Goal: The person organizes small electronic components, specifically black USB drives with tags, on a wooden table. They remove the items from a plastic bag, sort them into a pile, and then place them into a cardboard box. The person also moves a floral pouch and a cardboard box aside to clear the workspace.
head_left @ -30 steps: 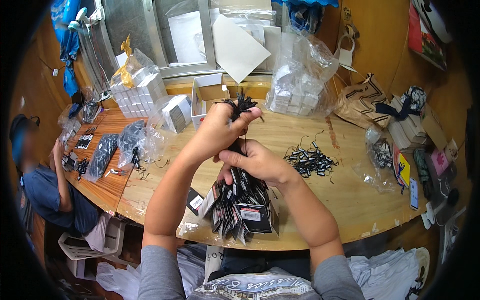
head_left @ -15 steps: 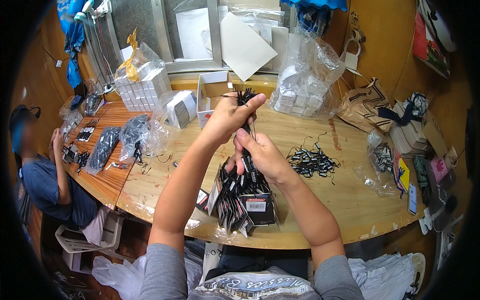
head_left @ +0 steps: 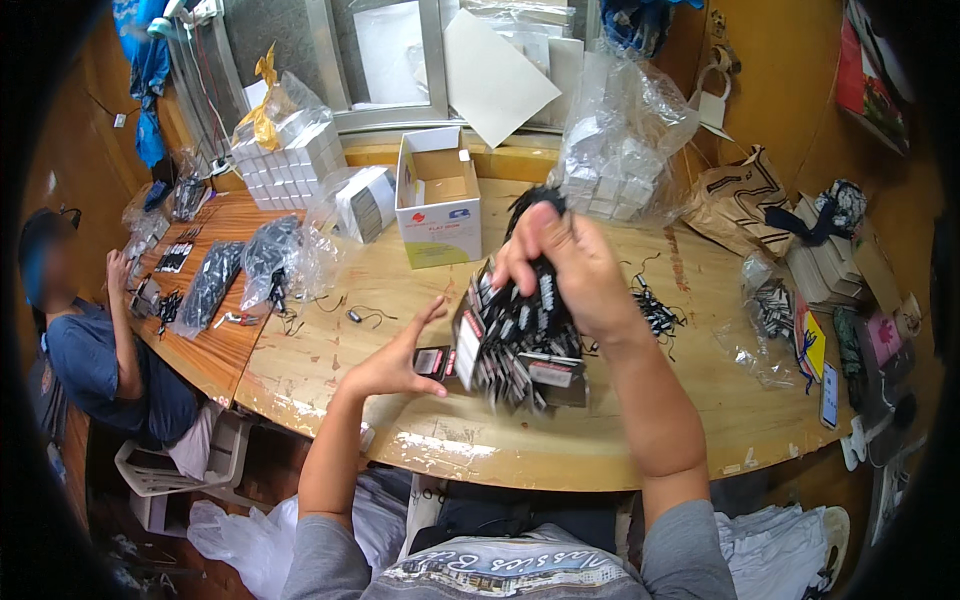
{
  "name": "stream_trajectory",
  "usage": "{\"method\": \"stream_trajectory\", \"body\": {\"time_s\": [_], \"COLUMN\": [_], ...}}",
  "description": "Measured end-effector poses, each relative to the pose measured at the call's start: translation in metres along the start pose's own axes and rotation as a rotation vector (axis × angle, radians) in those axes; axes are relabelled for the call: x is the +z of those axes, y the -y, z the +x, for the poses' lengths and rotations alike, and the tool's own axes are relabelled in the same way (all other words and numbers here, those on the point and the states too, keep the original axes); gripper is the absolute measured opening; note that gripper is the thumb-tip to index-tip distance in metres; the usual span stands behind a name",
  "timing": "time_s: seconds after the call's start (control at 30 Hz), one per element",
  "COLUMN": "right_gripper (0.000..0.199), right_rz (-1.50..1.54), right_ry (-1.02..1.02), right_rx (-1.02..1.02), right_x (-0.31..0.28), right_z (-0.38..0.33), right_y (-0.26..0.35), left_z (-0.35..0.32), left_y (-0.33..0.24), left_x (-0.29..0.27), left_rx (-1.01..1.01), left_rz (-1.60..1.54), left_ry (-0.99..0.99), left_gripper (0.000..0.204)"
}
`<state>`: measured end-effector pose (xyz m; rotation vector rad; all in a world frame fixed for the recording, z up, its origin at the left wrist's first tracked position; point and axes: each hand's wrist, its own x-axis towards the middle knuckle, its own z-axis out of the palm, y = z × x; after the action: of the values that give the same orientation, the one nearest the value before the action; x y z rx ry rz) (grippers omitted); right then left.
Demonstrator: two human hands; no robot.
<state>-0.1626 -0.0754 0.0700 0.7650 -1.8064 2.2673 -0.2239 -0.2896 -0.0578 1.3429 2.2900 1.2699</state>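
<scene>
My right hand (head_left: 580,268) is closed round the black cords of a thick bunch of hang tags (head_left: 525,345). The bunch dangles over the table, its dark cards with red and white labels fanned out at the bottom and slightly blurred. Loose cord ends stick up above my fist. My left hand (head_left: 385,368), open with fingers and thumb spread, holds nothing. Between it and the bunch, a few dark tags (head_left: 430,362) lie flat on the table. To the right, partly behind my right wrist, is a pile of black cords with small tube-like pieces (head_left: 658,312).
An open-topped cardboard box (head_left: 440,225) stands ahead. Bags of small white boxes (head_left: 610,180) stand at the back, clear bags of dark pieces (head_left: 270,265) at left. A phone (head_left: 829,395) lies by the right edge. At left, a person (head_left: 95,350) sits working.
My left hand has let go of the cords and come down left, opening. My right hand now holds the tag bunch alone, moved slightly right and raised.
</scene>
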Motion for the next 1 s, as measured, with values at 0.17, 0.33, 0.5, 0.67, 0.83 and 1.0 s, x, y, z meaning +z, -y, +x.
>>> {"method": "stream_trajectory", "body": {"time_s": [0.17,0.33,0.5,0.67,0.83,1.0], "right_gripper": [0.034,0.035,0.033,0.032,0.032,0.033], "right_rz": [0.065,0.02,0.06,0.021,-0.017,-0.139], "right_ry": [0.005,-0.098,-0.14,-0.225,-0.263,-0.266], "right_rx": [-0.129,-0.186,-0.181,-0.123,-0.098,-0.058], "right_x": [-0.003,-0.025,-0.032,-0.04,-0.055,-0.052], "right_z": [0.007,-0.002,-0.01,-0.021,-0.033,-0.047], "right_y": [0.022,0.053,0.077,0.081,0.079,0.073], "left_z": [-0.01,-0.022,-0.069,-0.089,-0.08,-0.039], "left_y": [0.002,-0.028,0.002,0.015,0.004,-0.034], "left_x": [0.034,0.002,-0.036,-0.051,-0.061,-0.061], "left_rx": [-0.153,-0.229,-0.174,-0.295,-0.31,-0.172], "left_rz": [0.026,-0.12,-0.406,-0.631,-0.192,-0.176], "left_ry": [-0.065,0.166,0.102,-0.338,-0.281,-0.308], "left_gripper": [0.057,0.032,0.016,0.027,0.024,0.019]}}
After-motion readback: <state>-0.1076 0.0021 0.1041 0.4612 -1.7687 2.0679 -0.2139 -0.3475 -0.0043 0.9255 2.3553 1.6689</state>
